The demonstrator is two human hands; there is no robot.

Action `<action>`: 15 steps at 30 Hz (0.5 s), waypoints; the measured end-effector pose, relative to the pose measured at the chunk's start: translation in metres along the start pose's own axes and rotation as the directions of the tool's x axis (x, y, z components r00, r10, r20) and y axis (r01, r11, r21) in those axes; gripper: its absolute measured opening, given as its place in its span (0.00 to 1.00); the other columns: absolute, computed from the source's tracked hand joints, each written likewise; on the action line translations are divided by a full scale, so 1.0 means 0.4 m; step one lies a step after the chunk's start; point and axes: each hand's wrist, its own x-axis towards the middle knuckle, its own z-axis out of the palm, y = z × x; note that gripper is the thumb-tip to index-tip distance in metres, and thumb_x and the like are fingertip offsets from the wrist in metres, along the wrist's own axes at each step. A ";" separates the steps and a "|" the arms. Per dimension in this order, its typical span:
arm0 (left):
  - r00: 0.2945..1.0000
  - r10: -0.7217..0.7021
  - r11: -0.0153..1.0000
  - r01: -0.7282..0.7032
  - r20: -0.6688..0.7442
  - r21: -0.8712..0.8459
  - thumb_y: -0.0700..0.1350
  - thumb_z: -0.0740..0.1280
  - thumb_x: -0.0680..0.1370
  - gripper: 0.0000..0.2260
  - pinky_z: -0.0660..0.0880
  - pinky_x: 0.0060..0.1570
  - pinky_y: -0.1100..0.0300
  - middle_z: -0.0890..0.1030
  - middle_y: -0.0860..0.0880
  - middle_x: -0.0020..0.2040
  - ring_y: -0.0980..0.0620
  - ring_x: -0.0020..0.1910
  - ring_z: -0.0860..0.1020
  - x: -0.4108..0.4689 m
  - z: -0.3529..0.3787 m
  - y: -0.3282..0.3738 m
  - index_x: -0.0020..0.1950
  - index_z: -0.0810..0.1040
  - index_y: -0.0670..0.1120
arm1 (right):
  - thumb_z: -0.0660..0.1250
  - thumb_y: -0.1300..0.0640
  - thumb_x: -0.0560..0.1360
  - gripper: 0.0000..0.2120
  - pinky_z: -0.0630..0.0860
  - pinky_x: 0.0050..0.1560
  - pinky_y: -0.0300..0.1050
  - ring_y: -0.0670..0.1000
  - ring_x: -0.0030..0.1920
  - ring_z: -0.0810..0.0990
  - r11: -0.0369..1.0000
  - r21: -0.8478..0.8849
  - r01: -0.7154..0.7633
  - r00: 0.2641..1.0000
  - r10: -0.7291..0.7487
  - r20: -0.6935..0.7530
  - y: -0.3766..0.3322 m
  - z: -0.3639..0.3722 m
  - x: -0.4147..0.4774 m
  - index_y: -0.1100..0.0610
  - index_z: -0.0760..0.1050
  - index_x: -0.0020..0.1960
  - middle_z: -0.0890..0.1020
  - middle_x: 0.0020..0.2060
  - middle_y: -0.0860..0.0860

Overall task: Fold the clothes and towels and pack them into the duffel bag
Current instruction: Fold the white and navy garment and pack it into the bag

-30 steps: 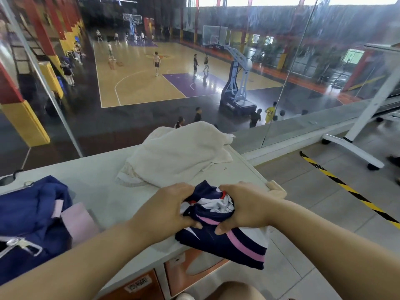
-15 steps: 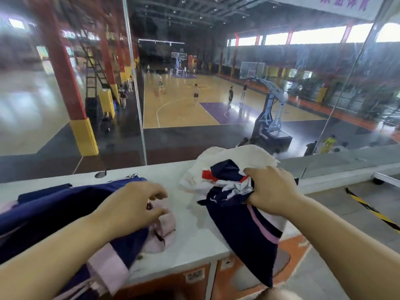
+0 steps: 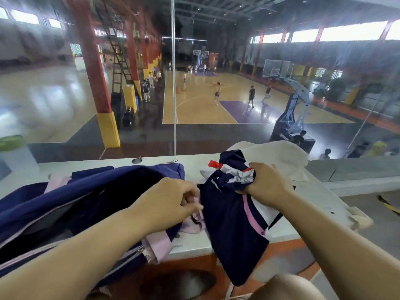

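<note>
A navy duffel bag (image 3: 91, 198) with pale pink trim lies open on the left of the white counter (image 3: 194, 241). My left hand (image 3: 171, 202) pinches the bag's pink edge at its right end. My right hand (image 3: 266, 182) grips a bunched navy garment (image 3: 227, 224) with a pink stripe and red and white parts. The garment hangs down over the counter's front edge, just right of the bag. A cream towel (image 3: 279, 156) lies crumpled on the counter behind my right hand.
A glass wall (image 3: 173, 83) rises right behind the counter, with a basketball court and people far below. The counter ends at the right, where a grey floor with a yellow-black stripe (image 3: 389, 207) shows. My knee (image 3: 287, 286) is under the counter's front.
My left hand let go of the garment and moved left to the bag's edge. My right hand carried the bunched garment left toward the bag. The view turned left.
</note>
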 end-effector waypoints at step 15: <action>0.794 -0.232 0.499 0.593 0.562 -0.632 0.64 0.60 0.75 0.29 0.79 0.52 0.48 0.74 0.39 0.64 0.38 0.52 0.80 0.259 0.210 0.182 0.68 0.68 0.46 | 0.82 0.50 0.54 0.17 0.77 0.42 0.49 0.52 0.35 0.80 0.791 0.472 -0.390 0.914 0.395 0.093 0.175 -0.141 0.001 0.56 0.81 0.37 0.84 0.34 0.53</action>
